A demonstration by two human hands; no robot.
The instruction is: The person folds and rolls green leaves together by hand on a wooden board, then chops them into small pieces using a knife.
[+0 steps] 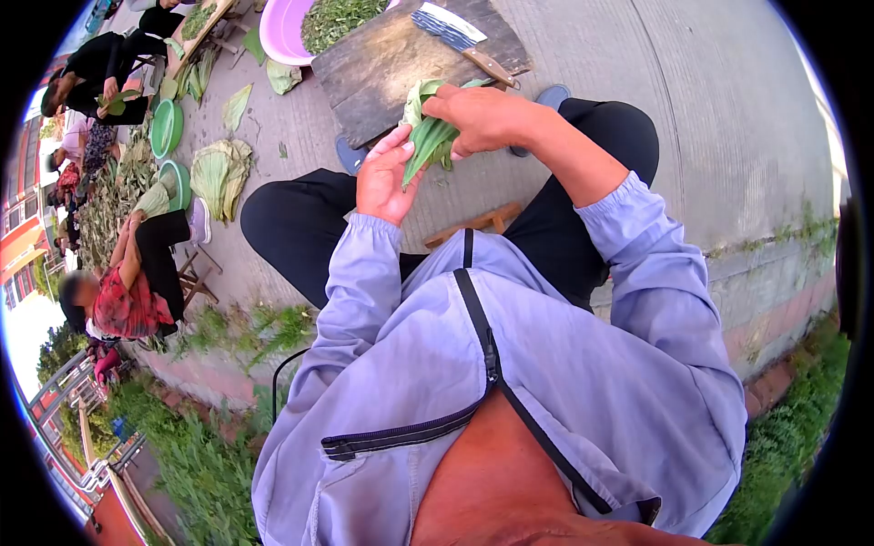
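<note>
A bundle of broad green leaves (431, 138) is between my two hands, above my lap and by the near edge of the wooden board. My right hand (487, 116) grips its upper part, with the fingers curled over the leaves. Lower down, my left hand (386, 178) holds the bundle's left side between thumb and fingers. On the worn wooden board (373, 82) rests a knife (490, 65) with a broad blade and a wooden handle; bits of leaf cling to the blade.
Beyond the board's left side stands a pink basin (280, 35) of shredded leaves (337, 23). Large leaves (221, 177) lie on the concrete, near green basins (167, 129). Several people sit at the left, one in a red patterned top (135, 305). A wooden stool (473, 226) shows between my legs.
</note>
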